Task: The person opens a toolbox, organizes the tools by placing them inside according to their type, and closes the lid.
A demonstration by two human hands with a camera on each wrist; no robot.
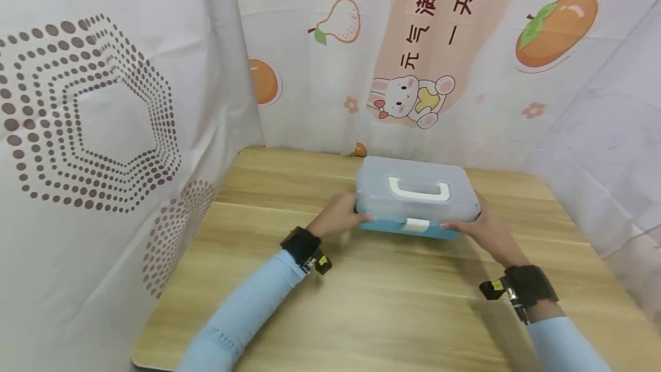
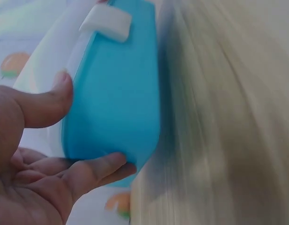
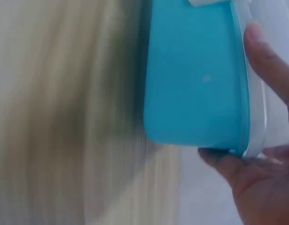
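Note:
A plastic storage box (image 1: 374, 188) with a translucent lid and a blue base is near the far edge of the wooden table, held between both hands. Its white handle (image 1: 418, 195) lies on the lid, and a white latch (image 1: 415, 225) sits on the front. My left hand (image 1: 338, 215) grips the left end, thumb at the front by the lid's edge and fingers around the end of the blue base (image 2: 114, 93). At the right end, my right hand (image 1: 480, 228) holds it likewise, thumb in front, fingertips against the end wall. The lid is on; the contents are hidden.
The light wooden table (image 1: 361, 303) spreads out in front of the box. Behind it hangs a white curtain (image 1: 315, 102) printed with fruit and a rabbit. More white cloth (image 1: 222, 73) closes off the left side, and another sheet (image 1: 614, 131) the right.

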